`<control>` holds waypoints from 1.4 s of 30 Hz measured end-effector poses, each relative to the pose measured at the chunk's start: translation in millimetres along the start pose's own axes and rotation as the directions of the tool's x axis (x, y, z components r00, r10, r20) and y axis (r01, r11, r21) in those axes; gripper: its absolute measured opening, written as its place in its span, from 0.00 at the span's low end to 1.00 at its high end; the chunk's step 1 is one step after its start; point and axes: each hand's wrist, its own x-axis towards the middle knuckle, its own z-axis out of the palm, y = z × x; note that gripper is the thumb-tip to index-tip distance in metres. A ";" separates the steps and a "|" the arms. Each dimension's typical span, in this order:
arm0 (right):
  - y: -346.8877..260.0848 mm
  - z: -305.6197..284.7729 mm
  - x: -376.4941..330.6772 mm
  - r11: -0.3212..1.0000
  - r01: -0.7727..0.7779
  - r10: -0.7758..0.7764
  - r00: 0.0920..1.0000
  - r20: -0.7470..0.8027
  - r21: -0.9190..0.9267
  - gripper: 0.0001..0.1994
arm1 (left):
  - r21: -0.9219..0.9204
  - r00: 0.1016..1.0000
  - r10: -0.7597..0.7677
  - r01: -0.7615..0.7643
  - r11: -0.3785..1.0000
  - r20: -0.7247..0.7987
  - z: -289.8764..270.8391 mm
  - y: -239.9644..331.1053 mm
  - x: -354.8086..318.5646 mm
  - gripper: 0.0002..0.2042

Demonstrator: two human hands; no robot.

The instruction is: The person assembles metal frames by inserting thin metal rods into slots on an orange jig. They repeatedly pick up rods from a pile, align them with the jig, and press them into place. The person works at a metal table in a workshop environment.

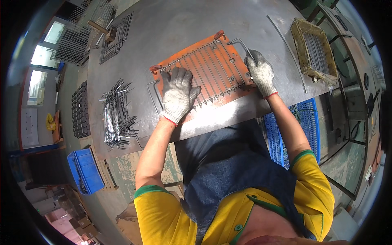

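An orange plate (226,87) lies slantwise on the metal table, with a grille of parallel steel rods (204,67) on top of it. My left hand (178,92), in a white and grey knitted glove, rests flat over the grille's left end, thumb apart. Beside it a bent wire handle (151,96) sticks out past the plate. At the right end my gloved right hand (260,71) has its fingers closed round another bent wire handle (244,44); its fingertips are partly hidden. Two red clamp-like pieces (219,34) sit at the plate's far and left corners.
Left on the table (163,24) lies a heap of bent wire rods (118,114). Wire frames (118,38) and a wooden-handled hammer (109,34) are farther back. A rod-filled crate (300,36) stands right, past a long thin bar (286,45). Blue baskets (313,126) stand below.
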 end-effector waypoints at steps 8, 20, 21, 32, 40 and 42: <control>-21.9 -44.6 4.7 0.960 -0.133 0.069 0.966 0.251 0.245 0.19 | -0.033 1.000 -0.022 0.022 0.999 -0.016 1.0 -9.8 -3.9 0.24; 57.7 -244.4 88.0 0.775 -0.153 0.030 0.978 -0.206 -0.613 0.23 | -0.059 1.000 0.022 -0.022 0.998 0.011 25.8 -12.7 -11.1 0.27; 65.1 -248.0 86.1 0.709 -0.195 0.096 0.979 -0.181 -0.678 0.23 | -0.070 1.000 0.030 -0.030 0.997 -0.006 28.2 -9.5 -8.5 0.27; 74.9 -189.5 94.6 0.656 -0.229 0.317 0.948 -0.013 -0.719 0.19 | -0.180 0.996 -0.075 0.082 0.980 0.046 20.2 -11.1 -21.7 0.27; 161.4 -235.0 130.8 0.610 -0.376 0.094 0.908 -0.408 -0.698 0.17 | -0.281 0.997 -0.064 0.072 0.957 0.036 11.1 -18.9 -12.7 0.26; 150.0 -256.2 135.2 0.903 -0.358 0.224 0.865 -0.450 -0.238 0.18 | -0.482 0.981 -0.076 0.154 0.862 0.178 -3.6 -21.1 -11.5 0.25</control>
